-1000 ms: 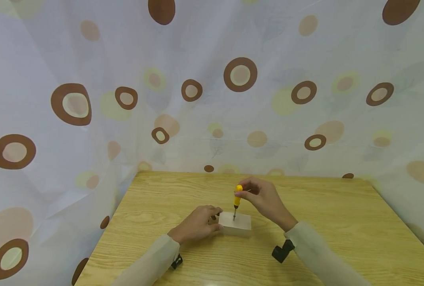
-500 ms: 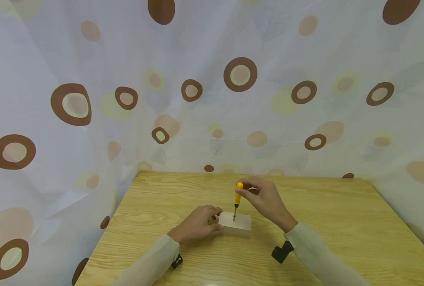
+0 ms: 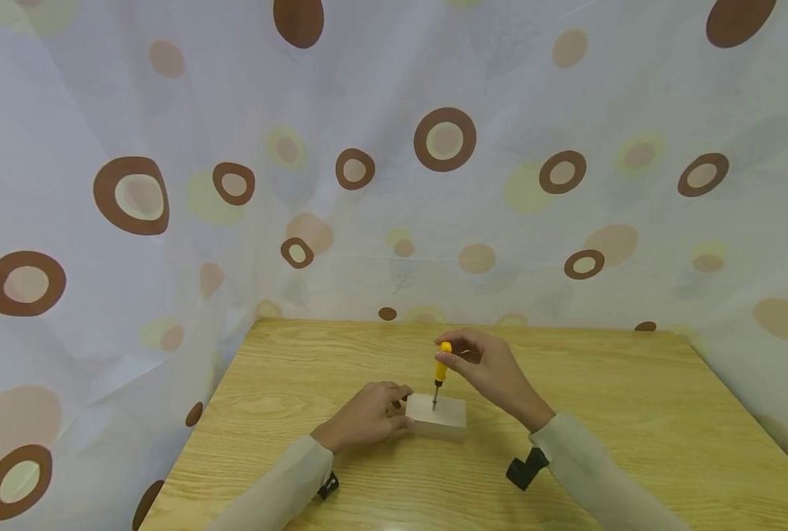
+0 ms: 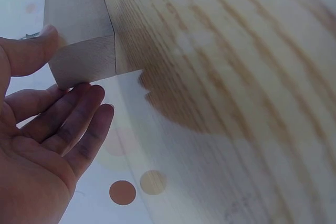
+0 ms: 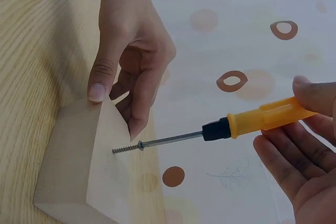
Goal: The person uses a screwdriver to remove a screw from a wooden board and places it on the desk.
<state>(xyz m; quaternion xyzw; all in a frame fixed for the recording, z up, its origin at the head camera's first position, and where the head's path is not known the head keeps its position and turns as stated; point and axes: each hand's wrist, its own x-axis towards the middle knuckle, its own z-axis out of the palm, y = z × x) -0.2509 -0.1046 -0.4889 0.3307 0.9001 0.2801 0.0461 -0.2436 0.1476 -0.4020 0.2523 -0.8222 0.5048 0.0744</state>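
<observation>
Currently, the screwdriver [image 5: 262, 119] is pinched by the right hand [image 3: 493, 372], tip set on a screw [image 5: 127, 149] in the block [image 3: 436, 427], whose end is gripped by the left hand [image 3: 364, 417].

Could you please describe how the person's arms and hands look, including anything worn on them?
The left sleeve and right sleeve are long, plain and off-white. Near their ends are a black left wrist device and an angular, black right wrist device. The left hand and right hand wear no gloves.

A yellow screwdriver [image 5: 231, 125] meets a screw [image 5: 127, 149] standing in a pale block [image 5: 79, 156].
</observation>
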